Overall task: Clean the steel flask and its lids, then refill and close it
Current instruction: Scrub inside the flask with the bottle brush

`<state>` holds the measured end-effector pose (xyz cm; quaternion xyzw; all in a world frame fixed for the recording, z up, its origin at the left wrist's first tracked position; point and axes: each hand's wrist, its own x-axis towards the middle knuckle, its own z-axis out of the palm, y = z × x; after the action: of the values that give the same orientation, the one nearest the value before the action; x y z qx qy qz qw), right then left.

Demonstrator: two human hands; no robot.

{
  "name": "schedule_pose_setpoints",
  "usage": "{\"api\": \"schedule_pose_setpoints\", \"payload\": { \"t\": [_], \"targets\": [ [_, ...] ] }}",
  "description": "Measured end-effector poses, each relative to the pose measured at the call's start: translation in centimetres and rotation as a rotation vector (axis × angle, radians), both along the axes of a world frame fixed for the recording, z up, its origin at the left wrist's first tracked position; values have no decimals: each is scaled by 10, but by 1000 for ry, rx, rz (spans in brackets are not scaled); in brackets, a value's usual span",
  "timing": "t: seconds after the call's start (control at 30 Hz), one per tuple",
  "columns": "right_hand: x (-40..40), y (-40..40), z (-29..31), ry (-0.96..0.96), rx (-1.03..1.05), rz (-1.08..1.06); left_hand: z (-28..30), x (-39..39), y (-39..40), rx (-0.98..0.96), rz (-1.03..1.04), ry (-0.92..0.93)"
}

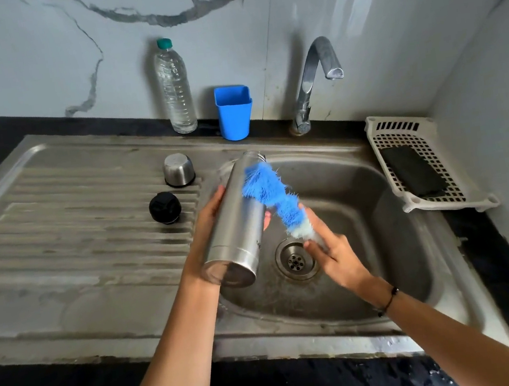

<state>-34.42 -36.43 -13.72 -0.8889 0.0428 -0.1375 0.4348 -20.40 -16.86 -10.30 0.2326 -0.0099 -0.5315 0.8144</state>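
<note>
From the head view we see our left hand (209,218) wrapped round the steel flask (237,221), holding it tilted over the sink (375,183) basin with its open mouth pointing away. Our right hand (331,247) grips the handle of the blue bottle brush (271,197), whose bristles lie against the flask's side near the mouth. The steel cup lid (178,169) and the black stopper (165,207) sit apart on the drainboard (66,224).
</note>
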Motion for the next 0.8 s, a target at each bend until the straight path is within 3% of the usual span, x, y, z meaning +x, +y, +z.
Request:
{"api": "schedule_pose_setpoints", "payload": {
  "t": [0.17, 0.33, 0.43, 0.5, 0.6, 0.63, 0.7, 0.8],
  "targets": [
    [18, -7, 16, 4, 26, -96, -4, 11, -6, 68, -162, 200],
    [-4, -1, 14, -54, 44, 29, -4, 7, -3, 10, 29, -68],
    [-10, 4, 2, -28, -4, 60, -1, 10, -10, 210, 73, -119],
    [-3, 2, 1, -15, -26, -32, -12, 15, -10, 317, 51, -172],
    [12, -6, 7, -17, -23, -166, -3, 11, -12, 270, -57, -211],
    [15, -9, 9, -17, -23, -180, 5, 4, -14, 254, -12, -115],
    [16, -10, 16, -47, 4, -171, 10, -3, -10, 26, 33, 25],
    [6, -4, 20, -105, 9, -60, 9, 1, -12, -68, 34, -115]
  ]
}}
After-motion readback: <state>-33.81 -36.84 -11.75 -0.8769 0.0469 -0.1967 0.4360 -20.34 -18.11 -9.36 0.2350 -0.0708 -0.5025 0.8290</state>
